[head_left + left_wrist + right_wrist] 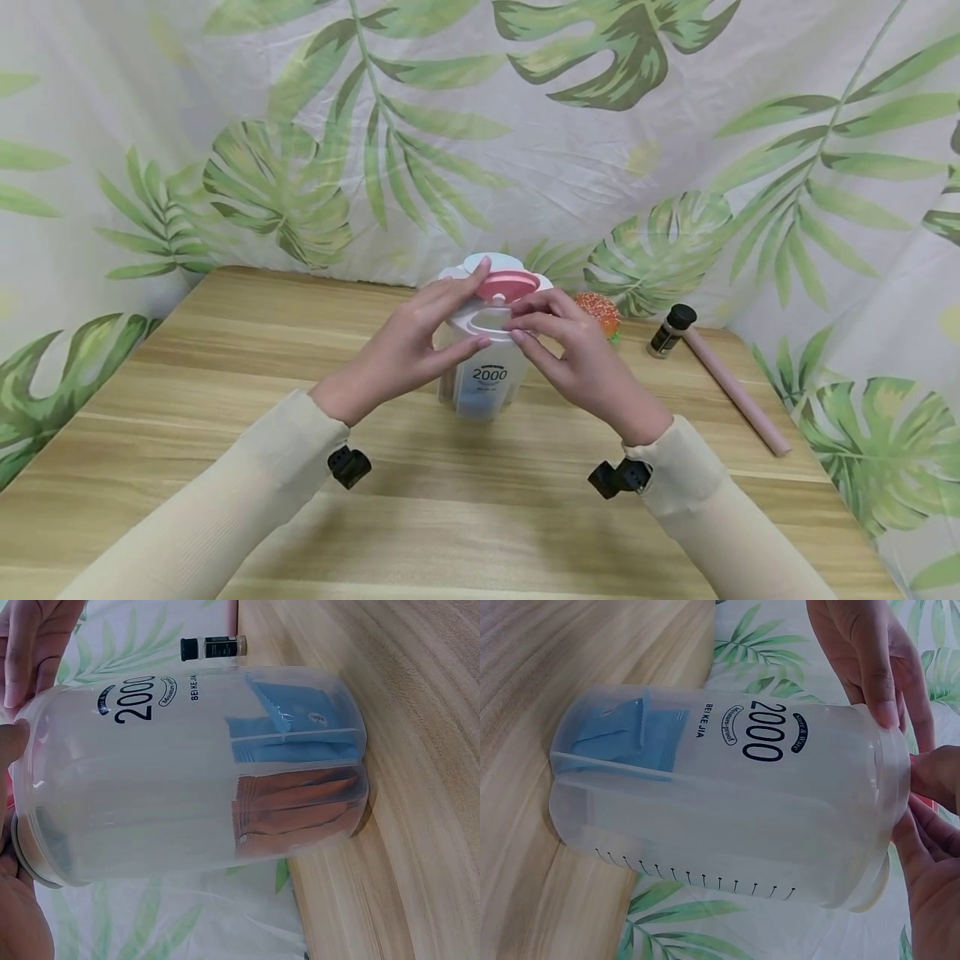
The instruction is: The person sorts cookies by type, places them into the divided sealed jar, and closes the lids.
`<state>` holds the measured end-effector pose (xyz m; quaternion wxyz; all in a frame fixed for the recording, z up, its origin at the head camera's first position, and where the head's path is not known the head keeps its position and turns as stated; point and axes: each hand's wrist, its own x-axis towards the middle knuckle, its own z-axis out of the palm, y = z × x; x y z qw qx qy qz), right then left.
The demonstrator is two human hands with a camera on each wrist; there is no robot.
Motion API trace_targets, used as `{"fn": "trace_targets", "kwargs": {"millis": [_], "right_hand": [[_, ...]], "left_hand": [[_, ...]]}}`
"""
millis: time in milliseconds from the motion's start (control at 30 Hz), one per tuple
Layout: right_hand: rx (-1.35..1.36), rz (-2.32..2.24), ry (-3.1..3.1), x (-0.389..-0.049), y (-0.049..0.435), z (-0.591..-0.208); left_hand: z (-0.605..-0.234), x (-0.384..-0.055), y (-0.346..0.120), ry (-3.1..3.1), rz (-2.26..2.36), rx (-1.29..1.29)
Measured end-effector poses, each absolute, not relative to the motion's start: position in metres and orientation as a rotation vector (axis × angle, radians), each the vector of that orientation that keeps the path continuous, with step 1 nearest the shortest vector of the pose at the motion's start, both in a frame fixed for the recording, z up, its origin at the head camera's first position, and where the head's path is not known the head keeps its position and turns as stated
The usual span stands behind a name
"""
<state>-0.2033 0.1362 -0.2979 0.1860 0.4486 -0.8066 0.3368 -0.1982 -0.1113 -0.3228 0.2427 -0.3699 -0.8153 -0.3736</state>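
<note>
A translucent storage jar (491, 383), marked 2000, stands upright on the table. Blue packets (300, 716) lie low in one section and brown packets (300, 806) in the section beside it. On its white lid, a red flap (507, 286) is tilted up behind an oval opening (491, 319). My left hand (420, 333) rests across the lid's left side, one fingertip by the flap and the thumb along the front rim. With slightly bent fingers, my right hand (570, 346) touches the right edge of the opening; nothing shows between its fingertips.
Behind my right hand sits a toy burger (597, 312). Farther right are a black-capped seasoning bottle (670, 333) and a long pink rod (735, 390) lying on the wooden table (375, 533). A leaf-patterned cloth (450, 150) hangs along the table's back edge.
</note>
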Motion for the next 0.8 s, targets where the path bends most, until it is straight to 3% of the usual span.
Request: {"fn": "trace_targets", "kwargs": {"millis": [367,600,800], "right_hand": [[1.250,0.994,-2.160,-0.193,0.155,-0.299],[1.165,0.959,-2.115,-0.186,0.194,-0.319],[1.041,0.907,-2.444,-0.176,0.240,-0.340]], "left_hand": [[-0.324,-0.197,-0.112,-2.232,-1.032,-1.002],[-0.322,-0.197,-0.111,-2.237,-1.026,-0.994],[-0.322,-0.197,-0.110,-2.242,-1.029,-0.990]]}}
